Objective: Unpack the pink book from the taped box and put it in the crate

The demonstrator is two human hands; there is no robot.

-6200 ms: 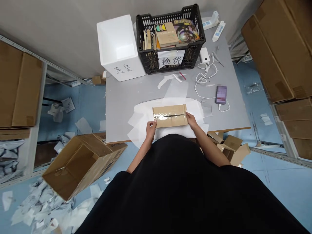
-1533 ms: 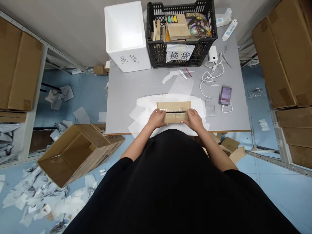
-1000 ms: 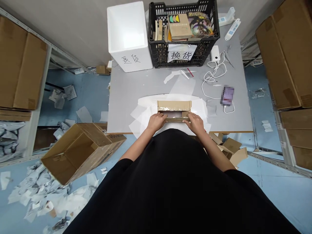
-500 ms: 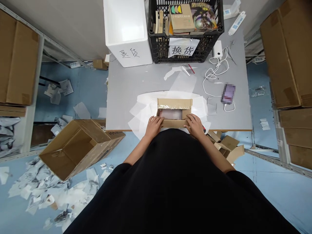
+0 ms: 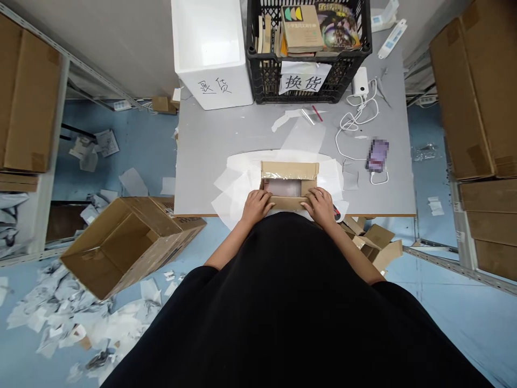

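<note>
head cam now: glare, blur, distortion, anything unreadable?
Head view: thin glint beside the opening of the small carton; head view: white bin nearly washed out inside, black top almost detail-free; head view: phone pixelated, unreadable; head view: right-side boxes lean, likely wide-angle distortion; head view: left hand and right hand fairly sharp.

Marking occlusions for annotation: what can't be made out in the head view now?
All in the head view:
- Ends of the small carton's near flap: covered by the left hand and right hand.
- Red-and-black item: partly behind the right hand.
- Phone screen: pixelated.
- Black crate, white box: far rims cut by the top edge.
</note>
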